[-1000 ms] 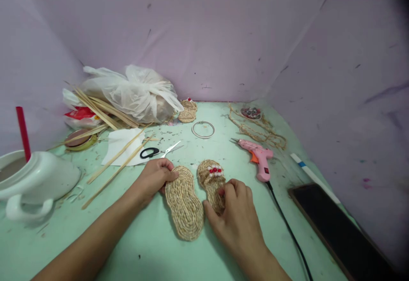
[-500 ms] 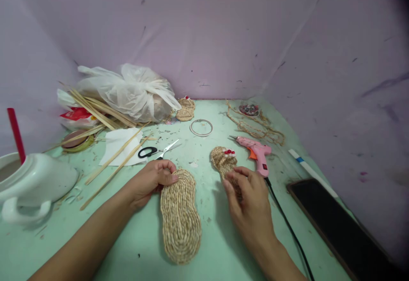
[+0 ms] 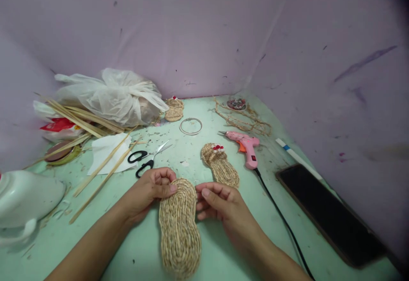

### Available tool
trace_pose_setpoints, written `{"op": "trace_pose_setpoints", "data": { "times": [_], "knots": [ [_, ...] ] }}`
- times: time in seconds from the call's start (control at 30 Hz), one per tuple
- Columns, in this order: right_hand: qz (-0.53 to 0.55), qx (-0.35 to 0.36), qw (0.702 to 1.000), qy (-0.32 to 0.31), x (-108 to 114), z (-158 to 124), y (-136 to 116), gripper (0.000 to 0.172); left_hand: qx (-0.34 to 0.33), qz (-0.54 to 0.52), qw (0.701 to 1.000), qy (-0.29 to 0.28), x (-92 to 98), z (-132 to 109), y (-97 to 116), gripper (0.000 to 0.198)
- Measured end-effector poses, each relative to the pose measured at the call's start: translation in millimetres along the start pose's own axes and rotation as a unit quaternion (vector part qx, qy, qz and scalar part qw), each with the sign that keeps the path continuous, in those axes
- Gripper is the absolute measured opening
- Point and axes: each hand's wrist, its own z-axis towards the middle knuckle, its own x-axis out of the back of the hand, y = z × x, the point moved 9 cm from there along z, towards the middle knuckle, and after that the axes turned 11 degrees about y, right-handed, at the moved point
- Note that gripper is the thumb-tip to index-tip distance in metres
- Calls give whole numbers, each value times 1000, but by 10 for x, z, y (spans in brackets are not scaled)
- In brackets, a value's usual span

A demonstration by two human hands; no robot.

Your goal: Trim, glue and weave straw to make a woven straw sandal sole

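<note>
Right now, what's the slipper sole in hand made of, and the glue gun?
The slipper sole looks like matte plant fibre, perhaps straw, with uneven coiled strands. The glue gun seems smooth plastic, from its even colour; its grey nozzle probably metal.

- No lettering, brand or number can be read.
- Red-and-white packet (image 3: 59,124), by the far left corner of the table (image 3: 143,251): any print too small to make out.
</note>
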Motion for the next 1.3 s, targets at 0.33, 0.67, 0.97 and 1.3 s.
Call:
{"op": "trace_pose_setpoints", "data": {
  "times": [0.33,0.67,0.97,1.3],
  "knots": [
    [-96,44,994,14,8,-16,-81,29,-17,58,996,58,-34,-77,-8,28],
    [-106,17,993,40,54,27,23,36,-17,64,997,38,-60,-51,-22,29],
    [-112,66,990,50,151,41,-113,48,-13,31,998,46,-3,-28,-18,29],
    [-102,48,992,-49,-83,-3,-42,35,-49,33,998,-9,-269,-82,-43,34]
  ]
}}
